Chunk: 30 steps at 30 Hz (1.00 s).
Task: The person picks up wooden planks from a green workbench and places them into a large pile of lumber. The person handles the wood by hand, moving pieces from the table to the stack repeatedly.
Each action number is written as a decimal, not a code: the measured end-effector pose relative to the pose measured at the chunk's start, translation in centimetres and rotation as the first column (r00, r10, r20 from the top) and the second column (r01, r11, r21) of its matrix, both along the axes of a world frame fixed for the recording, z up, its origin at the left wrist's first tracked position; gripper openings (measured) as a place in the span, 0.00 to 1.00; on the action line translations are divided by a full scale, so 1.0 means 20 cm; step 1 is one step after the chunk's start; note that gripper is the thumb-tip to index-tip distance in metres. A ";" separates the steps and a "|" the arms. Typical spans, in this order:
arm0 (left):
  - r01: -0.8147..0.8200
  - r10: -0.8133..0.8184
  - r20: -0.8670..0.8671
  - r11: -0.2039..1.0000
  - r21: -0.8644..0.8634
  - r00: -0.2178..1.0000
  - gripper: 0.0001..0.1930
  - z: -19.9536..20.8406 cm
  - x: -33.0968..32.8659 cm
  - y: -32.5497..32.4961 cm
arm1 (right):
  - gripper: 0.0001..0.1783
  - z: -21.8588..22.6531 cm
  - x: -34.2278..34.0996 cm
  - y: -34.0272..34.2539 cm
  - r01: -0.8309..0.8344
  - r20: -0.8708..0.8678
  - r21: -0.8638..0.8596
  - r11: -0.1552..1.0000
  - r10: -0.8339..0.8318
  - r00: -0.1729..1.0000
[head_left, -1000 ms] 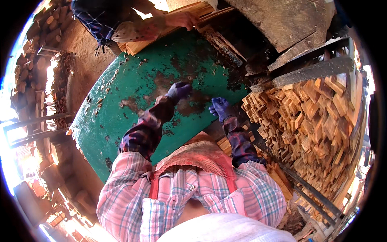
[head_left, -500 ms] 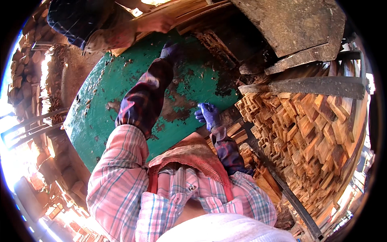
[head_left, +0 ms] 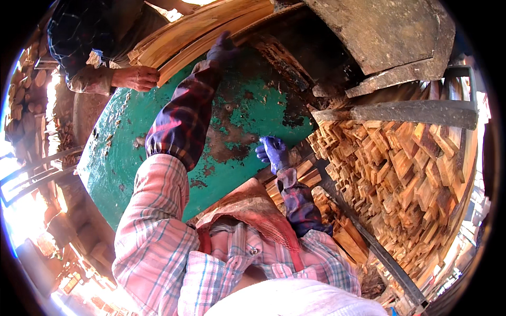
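- Left hand (head_left: 223,48) now farther out, by the planks (head_left: 203,36); I can't tell its grip.
- Right hand (head_left: 273,151) loosely curled, empty.
- Green table (head_left: 232,167), paint patchy; wood (head_left: 400,158) stacked right.

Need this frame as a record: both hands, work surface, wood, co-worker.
left hand: gloved, reaching to the long boards; contact unclear
right hand: gloved, fingers bent, no held object visible
surface: green tabletop, dark worn patches
wood stack: many cut pieces, right side
co-worker's hand: ungloved, at the boards' left end
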<state>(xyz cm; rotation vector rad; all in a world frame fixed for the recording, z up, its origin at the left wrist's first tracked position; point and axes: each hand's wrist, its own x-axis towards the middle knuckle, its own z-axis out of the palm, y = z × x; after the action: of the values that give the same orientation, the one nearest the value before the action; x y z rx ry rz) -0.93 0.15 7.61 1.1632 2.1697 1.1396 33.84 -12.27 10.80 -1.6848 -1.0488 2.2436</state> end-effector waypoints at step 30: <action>0.621 -0.270 0.881 0.783 -0.033 0.388 0.17 0.50 1.15 -2.62 | 0.20 -0.01 0.20 -1.38 0.382 -0.205 0.520 0.764 -0.323 0.924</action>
<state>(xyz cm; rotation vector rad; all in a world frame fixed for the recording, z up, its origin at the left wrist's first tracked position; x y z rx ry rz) 21.99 -52.18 17.53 0.7002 1.0826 0.7328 37.94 -39.85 10.58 -1.3537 -1.1016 1.5657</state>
